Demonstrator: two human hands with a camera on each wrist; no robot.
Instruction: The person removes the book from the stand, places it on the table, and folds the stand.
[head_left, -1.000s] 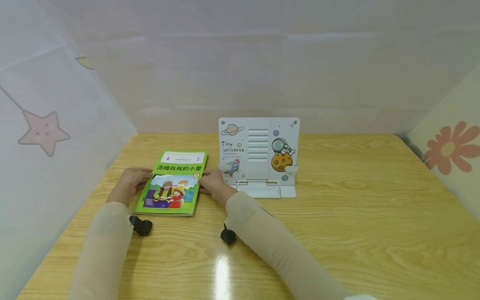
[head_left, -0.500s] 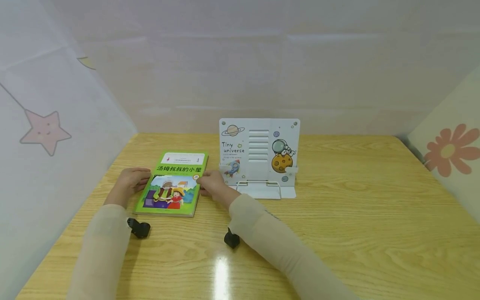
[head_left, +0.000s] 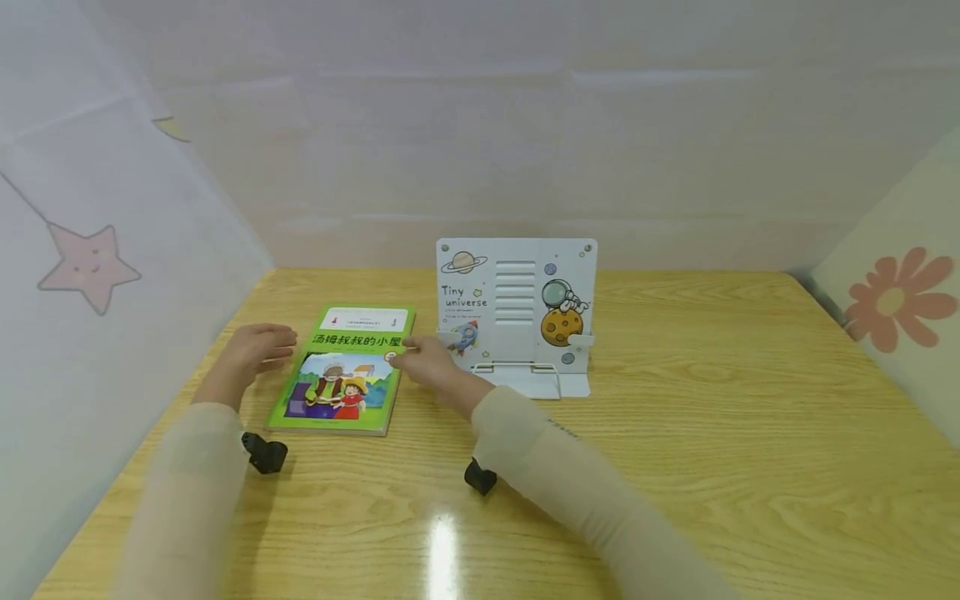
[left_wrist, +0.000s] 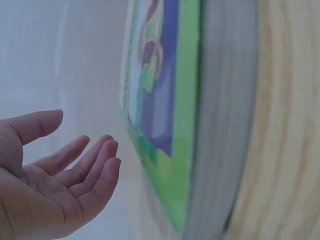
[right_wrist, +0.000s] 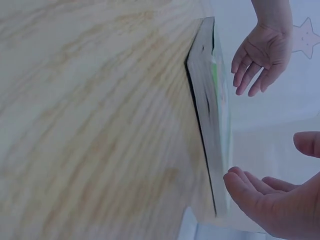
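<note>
A green book (head_left: 333,425) with a cartoon cover lies face up on the wooden table, left of the middle. My left hand (head_left: 251,358) is beside its left edge, lifted away with a gap between; the left wrist view shows the palm and relaxed fingers (left_wrist: 97,175) apart from the cover. On the other side, my right hand (head_left: 432,364) hovers at the book's right edge, fingers loosely extended. Seen from the right wrist, the fingertips (right_wrist: 234,181) are right by the page edge of the book (right_wrist: 205,95), and nothing is gripped.
A white metal book stand (head_left: 517,292) with space drawings stands upright right of the book, its wire support folded at the front. Wooden table (head_left: 712,433) extends to the right. Pale printed cloth (head_left: 480,150) hangs behind and at both sides.
Both hands have come off the book's sides. The left hand moved outward to the left and up, and the right hand's fingers loosened from the right edge. The book has stayed in place.
</note>
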